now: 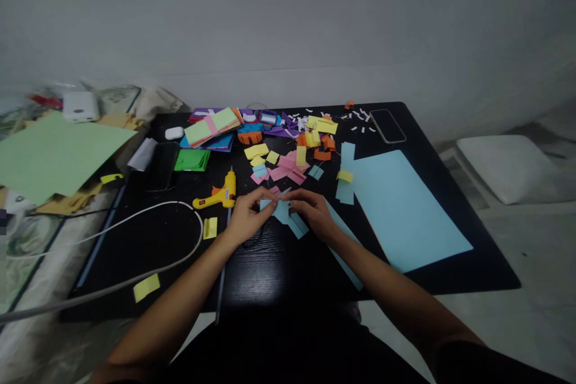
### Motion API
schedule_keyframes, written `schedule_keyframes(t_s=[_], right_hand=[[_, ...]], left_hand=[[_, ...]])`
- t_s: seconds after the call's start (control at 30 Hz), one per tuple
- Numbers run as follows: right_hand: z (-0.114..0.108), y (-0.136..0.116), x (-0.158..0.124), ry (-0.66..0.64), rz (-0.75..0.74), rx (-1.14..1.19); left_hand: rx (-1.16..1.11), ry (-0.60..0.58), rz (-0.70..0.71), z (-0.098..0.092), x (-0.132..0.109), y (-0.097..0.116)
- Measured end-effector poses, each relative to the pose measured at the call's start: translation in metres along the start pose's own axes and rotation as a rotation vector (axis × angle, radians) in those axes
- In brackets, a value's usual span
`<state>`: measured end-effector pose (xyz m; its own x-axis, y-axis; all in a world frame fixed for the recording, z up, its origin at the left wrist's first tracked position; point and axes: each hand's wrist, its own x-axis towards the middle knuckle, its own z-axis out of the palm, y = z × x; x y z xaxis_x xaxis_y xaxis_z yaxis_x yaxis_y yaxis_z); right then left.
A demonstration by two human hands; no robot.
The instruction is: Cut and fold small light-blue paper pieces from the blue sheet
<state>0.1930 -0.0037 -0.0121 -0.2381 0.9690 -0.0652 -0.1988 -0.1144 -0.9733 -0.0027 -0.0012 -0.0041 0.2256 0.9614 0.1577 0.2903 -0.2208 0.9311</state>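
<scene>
My left hand (250, 213) pinches a small light blue piece of paper (281, 212) between thumb and fingers, above the black table. At the paper's right edge, my right hand (312, 210) has its fingers closed and bent toward it. A thin pale pointed thing (285, 192) shows between the hands; I cannot tell what it is. Just below the right fingers lies another folded blue piece (297, 225). Beyond the hands are cut pink paper pieces (290, 168). A yellow glue gun (218, 193) lies left of my left hand.
A large light blue sheet (409, 210) and blue strips (345, 174) lie at right. A phone (387, 126) is at the back right. Stacked coloured paper (213, 127) sits at the back left. A white cable (201, 234) loops across the left side. A white stool (508, 168) stands at right.
</scene>
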Motion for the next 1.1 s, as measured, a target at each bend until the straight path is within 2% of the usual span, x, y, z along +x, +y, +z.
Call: schedule_keyframes(t_s=[0.1,0.17,0.33,0.47,0.7,1.1], right_hand=[[0.002,0.002,0.0,0.034,-0.014,-0.016],[0.003,0.004,0.0,0.047,-0.036,-0.029],[0.004,0.005,-0.001,0.062,-0.061,-0.077],[0.005,0.005,-0.003,0.114,-0.082,-0.14],[0.006,0.008,-0.003,0.055,-0.068,-0.15],[0.002,0.007,0.0,0.044,-0.026,-0.141]], left_hand=[[0.136,0.01,0.144,0.0,-0.002,0.001],[0.153,-0.008,0.191,0.0,-0.004,0.004],[0.087,-0.041,0.098,-0.001,-0.003,0.006],[0.131,-0.033,0.055,-0.001,0.0,0.004],[0.119,-0.033,0.034,-0.001,-0.001,0.002],[0.093,-0.034,-0.05,0.001,0.001,-0.001]])
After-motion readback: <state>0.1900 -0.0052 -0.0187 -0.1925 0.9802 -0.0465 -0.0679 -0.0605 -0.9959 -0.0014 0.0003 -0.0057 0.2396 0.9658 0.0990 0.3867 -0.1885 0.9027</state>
